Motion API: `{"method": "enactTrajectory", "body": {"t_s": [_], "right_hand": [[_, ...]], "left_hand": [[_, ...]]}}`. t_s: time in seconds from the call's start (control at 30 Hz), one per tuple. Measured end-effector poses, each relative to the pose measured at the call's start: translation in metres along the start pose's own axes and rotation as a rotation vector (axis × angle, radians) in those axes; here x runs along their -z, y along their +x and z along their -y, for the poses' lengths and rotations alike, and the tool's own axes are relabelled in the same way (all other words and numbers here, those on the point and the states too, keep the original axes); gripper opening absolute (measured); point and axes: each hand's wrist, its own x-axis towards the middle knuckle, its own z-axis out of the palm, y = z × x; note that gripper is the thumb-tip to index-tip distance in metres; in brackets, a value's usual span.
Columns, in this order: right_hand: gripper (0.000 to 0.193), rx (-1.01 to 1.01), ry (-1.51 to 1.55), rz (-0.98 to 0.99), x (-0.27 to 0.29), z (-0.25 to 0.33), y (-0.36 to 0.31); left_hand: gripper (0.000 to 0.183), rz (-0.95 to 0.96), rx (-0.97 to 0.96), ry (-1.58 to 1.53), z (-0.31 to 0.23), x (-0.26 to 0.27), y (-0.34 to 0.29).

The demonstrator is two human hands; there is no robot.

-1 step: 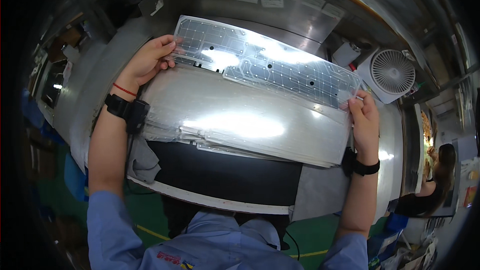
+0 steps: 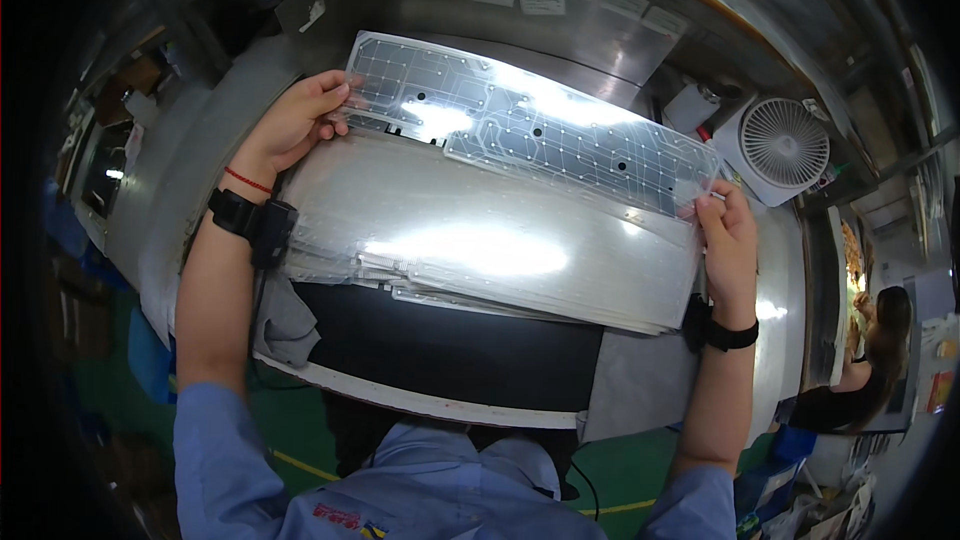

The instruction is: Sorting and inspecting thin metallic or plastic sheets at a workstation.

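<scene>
A long clear plastic membrane sheet (image 2: 530, 125) with printed circuit lines and small dots is held flat above the bench. My left hand (image 2: 295, 120) pinches its left end. My right hand (image 2: 728, 240) grips its right end by the corner. Just below the sheet lies a stack of similar clear sheets (image 2: 480, 240), glaring under the light. Both wrists wear black bands.
The stack rests on a black mat (image 2: 450, 350) on a metal bench, with a grey cloth (image 2: 285, 325) at its left. A small white fan (image 2: 782, 145) stands at the right rear. Another person (image 2: 870, 360) sits far right. Paper labels line the back wall.
</scene>
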Motion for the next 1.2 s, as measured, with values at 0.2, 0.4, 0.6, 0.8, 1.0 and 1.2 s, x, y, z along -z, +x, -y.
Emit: {"method": "enactTrajectory", "body": {"t_s": [0.2, 0.4, 0.6, 0.8, 1.0, 1.2], "right_hand": [[0.017, 0.026, 0.036, 0.006, 0.001, 0.001, 0.0], [0.037, -0.014, 0.008, 0.038, -0.003, 0.005, -0.004], [0.024, -0.074, -0.318, 0.237, -0.003, 0.01, -0.009], [0.01, 0.006, -0.321, 0.193, -0.006, 0.01, -0.007], [0.01, 0.147, -0.249, 0.098, -0.004, 0.005, -0.003], [0.011, 0.065, -0.139, 0.007, -0.002, 0.001, -0.002]], "left_hand": [[0.026, -0.015, -0.013, -0.015, -0.001, -0.003, -0.001], [0.03, -0.055, -0.031, -0.044, 0.004, 0.002, 0.001], [0.03, -0.054, -0.001, -0.024, -0.001, -0.006, -0.001], [0.036, -0.005, -0.042, -0.107, 0.008, 0.013, 0.003], [0.041, -0.127, -0.094, -0.287, 0.0, -0.001, -0.001], [0.034, 0.067, -0.008, -0.097, -0.004, -0.007, 0.0]]}}
